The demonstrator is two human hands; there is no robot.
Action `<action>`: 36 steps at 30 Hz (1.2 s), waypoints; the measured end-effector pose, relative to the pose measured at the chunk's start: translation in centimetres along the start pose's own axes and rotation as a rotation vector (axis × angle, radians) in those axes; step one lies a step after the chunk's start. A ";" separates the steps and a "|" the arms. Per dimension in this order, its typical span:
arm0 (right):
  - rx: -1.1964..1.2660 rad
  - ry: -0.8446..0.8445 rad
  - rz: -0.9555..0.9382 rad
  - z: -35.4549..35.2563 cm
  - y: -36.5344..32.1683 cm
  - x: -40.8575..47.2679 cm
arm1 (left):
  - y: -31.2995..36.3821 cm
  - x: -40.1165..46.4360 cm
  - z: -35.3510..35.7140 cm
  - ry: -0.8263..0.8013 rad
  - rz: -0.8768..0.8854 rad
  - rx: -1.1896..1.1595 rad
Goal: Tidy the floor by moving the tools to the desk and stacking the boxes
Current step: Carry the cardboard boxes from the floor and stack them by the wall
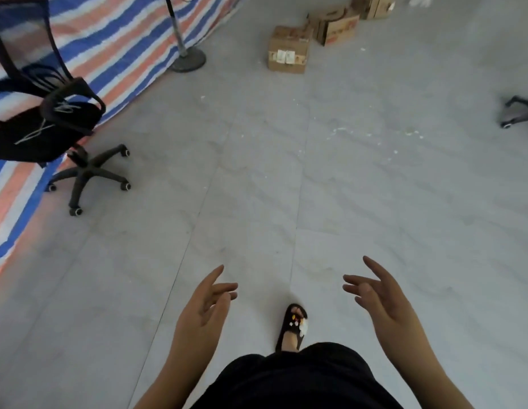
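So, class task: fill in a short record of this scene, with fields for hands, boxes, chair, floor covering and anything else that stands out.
left hand: open, empty, held out in front
right hand: open, empty, held out in front
boxes: three cardboard boxes on the floor far ahead, side by side, not stacked
chair: black office chair at left, wheels partly on the tarp
tarp: striped blue, white and orange, at left
stand: round-based pole at the tarp's edge
foot: one sandal stepping forward
tools: none visible

Empty hands spread over tile, boxes far ahead, perhaps three
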State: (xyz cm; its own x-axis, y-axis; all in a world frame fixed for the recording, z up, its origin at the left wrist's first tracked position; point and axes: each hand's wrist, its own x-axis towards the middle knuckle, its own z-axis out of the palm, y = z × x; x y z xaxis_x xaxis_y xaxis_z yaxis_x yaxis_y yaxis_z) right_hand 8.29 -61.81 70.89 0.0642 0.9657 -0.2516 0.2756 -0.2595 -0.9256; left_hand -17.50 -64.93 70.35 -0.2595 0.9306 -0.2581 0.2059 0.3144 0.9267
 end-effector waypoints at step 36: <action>0.050 0.084 0.093 1.2 -19.7 79.7 | 26.6 79.4 14.4 0.005 -0.039 0.113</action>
State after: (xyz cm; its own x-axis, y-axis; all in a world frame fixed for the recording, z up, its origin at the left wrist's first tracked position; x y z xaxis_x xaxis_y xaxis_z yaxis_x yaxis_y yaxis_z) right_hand 6.86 20.26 68.78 0.1680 0.9345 -0.3139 0.2172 -0.3457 -0.9129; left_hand -19.05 20.06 70.56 -0.2737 0.9164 -0.2919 0.3006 0.3698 0.8791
